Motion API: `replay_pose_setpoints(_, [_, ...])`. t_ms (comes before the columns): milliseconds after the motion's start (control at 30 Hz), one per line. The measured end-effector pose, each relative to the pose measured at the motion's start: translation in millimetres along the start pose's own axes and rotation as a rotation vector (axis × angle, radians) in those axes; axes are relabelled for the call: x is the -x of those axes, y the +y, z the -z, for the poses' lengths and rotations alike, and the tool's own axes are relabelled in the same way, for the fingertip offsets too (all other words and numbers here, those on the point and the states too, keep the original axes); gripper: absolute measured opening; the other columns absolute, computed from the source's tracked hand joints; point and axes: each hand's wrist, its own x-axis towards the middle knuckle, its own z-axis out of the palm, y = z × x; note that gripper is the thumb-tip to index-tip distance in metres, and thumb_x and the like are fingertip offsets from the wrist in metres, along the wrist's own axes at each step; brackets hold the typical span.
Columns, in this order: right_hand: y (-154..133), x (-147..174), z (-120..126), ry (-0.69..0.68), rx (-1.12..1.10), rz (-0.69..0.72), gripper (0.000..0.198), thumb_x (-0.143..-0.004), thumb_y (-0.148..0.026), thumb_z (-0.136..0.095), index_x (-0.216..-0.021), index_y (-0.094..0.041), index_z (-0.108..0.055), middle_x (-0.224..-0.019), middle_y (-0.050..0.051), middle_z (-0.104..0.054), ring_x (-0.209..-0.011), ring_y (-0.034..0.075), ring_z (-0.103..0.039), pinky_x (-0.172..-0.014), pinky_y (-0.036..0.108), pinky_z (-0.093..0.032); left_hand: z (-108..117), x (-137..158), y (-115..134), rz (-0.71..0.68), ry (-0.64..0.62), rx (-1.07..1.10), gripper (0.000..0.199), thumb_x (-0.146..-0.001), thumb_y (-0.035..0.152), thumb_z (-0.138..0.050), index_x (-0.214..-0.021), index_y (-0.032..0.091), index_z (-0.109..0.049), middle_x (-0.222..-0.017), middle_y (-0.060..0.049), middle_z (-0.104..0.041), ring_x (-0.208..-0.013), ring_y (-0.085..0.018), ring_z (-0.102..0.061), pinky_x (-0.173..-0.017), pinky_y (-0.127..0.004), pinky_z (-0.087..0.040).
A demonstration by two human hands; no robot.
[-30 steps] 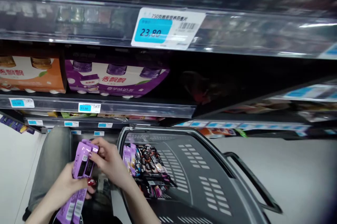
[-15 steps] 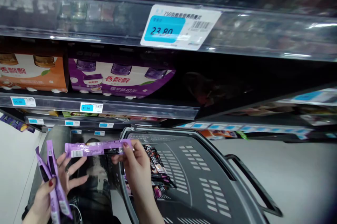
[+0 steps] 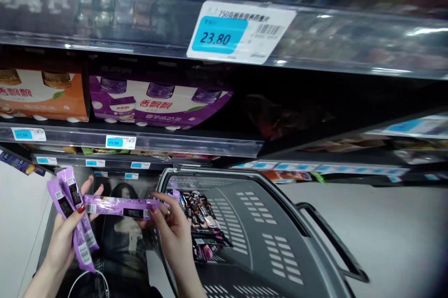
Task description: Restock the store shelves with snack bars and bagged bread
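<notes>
Two slim purple stick sachets [image 3: 77, 214] lie crossed in my left hand [image 3: 65, 237], my thumb pressing on them. My right hand [image 3: 175, 223] pinches one end of another purple stick sachet [image 3: 117, 207], held level. Its left end meets the fingers of my left hand, and its barcode and black label face up. Under and beside my right wrist stands a grey shopping basket [image 3: 276, 209]. Inside, at its left side, lie several dark, glossy sachets [image 3: 203, 214] with a bit of purple wrapping near my right fingers.
Ahead is a shelf holding an orange multi-pack [image 3: 42, 95] and a purple multi-pack [image 3: 157, 104] of cups. A large price tag [image 3: 241, 31] hangs on the upper shelf edge. The basket handle [image 3: 332, 242] sticks out right. My knees [image 3: 122, 223] are below my hands.
My left hand has come up and its sachets now lie flatter, labels showing. The level sachet has dropped slightly and shifted left, with my right hand lower and further left.
</notes>
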Motion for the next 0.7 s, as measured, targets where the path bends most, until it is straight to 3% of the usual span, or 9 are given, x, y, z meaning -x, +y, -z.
replay_pose_setpoints(167, [1.9, -2.7, 6.5, -0.08, 0.143, 0.068, 0.02, -0.08, -0.039, -0.061, -0.086, -0.021, -0.067, -0.057, 0.0, -0.068, -0.053, 0.017, -0.068, -0.054, 0.025, -0.054, -1.2, 0.0, 0.2, 0.025, 0.029, 0.013, 0.033, -0.084, 0.024, -0.058, -0.116, 0.029, -0.063, -0.145, -0.002, -0.042, -0.123, -0.03, -0.049, -0.088, -0.031, -0.054])
replay_pose_setpoints(300, [2.1, -3.3, 8.7, -0.093, 0.217, 0.071, 0.021, -0.081, -0.039, -0.06, -0.087, -0.02, -0.068, -0.058, 0.001, -0.07, -0.055, 0.018, -0.068, -0.054, 0.024, -0.052, 3.7, -1.5, -1.5, 0.032, 0.008, 0.017, 0.035, -0.082, 0.025, -0.06, -0.117, 0.028, -0.063, -0.144, -0.002, -0.043, -0.122, -0.029, -0.049, -0.087, -0.03, -0.054])
replay_pose_setpoints(700, [-1.1, -4.9, 8.0, -0.087, 0.194, 0.038, 0.021, -0.08, -0.039, -0.061, -0.087, -0.02, -0.069, -0.06, 0.002, -0.071, -0.056, 0.018, -0.068, -0.054, 0.024, -0.053, 2.3, -2.0, -0.7, 0.08, 0.038, 0.037, 0.034, -0.081, 0.024, -0.062, -0.115, 0.024, -0.063, -0.14, -0.004, -0.049, -0.118, -0.029, -0.053, -0.086, -0.032, -0.055])
